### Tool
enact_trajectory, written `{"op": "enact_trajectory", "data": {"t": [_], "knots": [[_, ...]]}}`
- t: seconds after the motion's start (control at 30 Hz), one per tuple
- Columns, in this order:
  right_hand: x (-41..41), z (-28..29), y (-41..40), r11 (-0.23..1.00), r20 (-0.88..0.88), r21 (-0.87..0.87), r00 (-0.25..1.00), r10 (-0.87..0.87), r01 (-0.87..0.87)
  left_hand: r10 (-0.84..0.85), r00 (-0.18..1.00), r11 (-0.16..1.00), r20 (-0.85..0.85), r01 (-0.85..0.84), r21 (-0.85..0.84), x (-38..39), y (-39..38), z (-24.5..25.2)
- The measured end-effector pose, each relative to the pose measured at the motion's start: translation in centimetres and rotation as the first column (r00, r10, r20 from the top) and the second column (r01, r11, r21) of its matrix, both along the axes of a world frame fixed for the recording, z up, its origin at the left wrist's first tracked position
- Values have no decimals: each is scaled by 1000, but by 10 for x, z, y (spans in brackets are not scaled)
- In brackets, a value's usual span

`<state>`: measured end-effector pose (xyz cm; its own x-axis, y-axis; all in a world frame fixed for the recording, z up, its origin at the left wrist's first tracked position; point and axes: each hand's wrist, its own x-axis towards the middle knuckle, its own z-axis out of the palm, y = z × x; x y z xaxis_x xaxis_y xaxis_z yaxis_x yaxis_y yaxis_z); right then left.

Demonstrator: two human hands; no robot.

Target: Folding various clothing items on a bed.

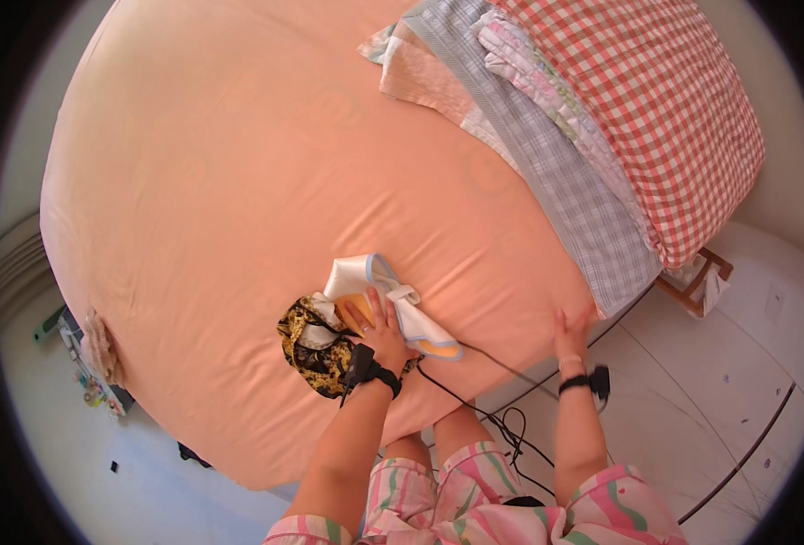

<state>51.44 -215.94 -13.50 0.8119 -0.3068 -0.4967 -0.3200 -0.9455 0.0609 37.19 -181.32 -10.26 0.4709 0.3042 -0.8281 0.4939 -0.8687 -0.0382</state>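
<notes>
My left hand (383, 335) rests on a white, orange and blue-edged scarf-like cloth (419, 320) lying knotted or twisted on the peach fitted sheet (252, 204). Beside and partly under that hand lies a bunched black and gold patterned cloth (306, 361) with a pale lining showing. Its fingers are spread; whether they grip the fabric is hidden. At the sheet's near right edge, my right hand (570, 330) touches the bed, fingers apart, with nothing seen in it. Both wrists wear black straps with small devices.
A red and white checked quilt (688, 122), a grey plaid blanket (545, 163) and a floral quilted cloth (551, 88) are piled at the upper right. Black cables (511, 436) hang beside my legs. A wooden stool or frame (694, 286) stands right; a beige cloth (102, 347) lies left.
</notes>
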Motion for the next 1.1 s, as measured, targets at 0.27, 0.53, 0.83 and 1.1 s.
{"op": "enact_trajectory", "data": {"t": [0.27, 0.53, 0.83, 1.1], "knots": [[-29, -16, -3, 957, 78, 285, 996, 34, -55, 79, 995, 997, -67, -80, -16, 15, -7, 5], [-32, -30, 46, 967, 501, 186, 863, 60, -176, 50, 998, 998, -22, -49, 45, 13, -24, -3], [-14, 0, 8, 757, 364, 68, 722, 588, -650, 137, 985, 990, 107, -139, 15, -2, -29, -12], [-131, 34, 6, 703, 503, 361, 763, 407, -613, 143, 933, 989, 330, -125, -73, -54, -9, 20]]}}
